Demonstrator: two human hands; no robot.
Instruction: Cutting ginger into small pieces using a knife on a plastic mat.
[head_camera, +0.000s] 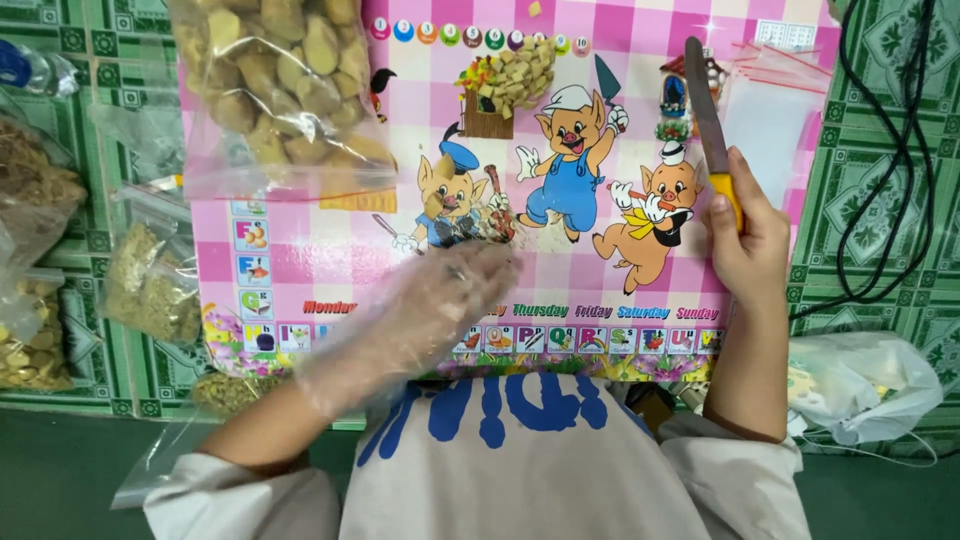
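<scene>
Right hand (748, 245): grip clamped round the yellow handle of the knife (712, 140). Blade dark, pointing away from me, tilted slightly left toward the far edge of the pink checked mat (330, 260). Long axis runs near-to-far, handle at the near end inside my fist, tip well up by the mat's far right corner. Blade hangs over the mat's right margin; whether it touches the surface I cannot tell.

Left hand (440, 300): in a thin clear plastic glove, blurred. Fingers spread and flat, grip apart, closed on nothing, palm down over the middle of the mat. Whether it presses the mat I cannot tell.

Pile of small diced yellowish pieces (512, 72) sits on the mat at the far centre, beyond my left hand and left of the knife tip. The knife is well apart from it; the pile lies up and to the left of the blade. My left hand is the nearer one, directly below it.

Far left: large clear bag of pale root chunks (275, 80) overlaps the mat's corner. More bags of dried material (150, 280) on the green patterned bench (880, 150) to the left. Black cable (890, 200) loops on the right.
</scene>
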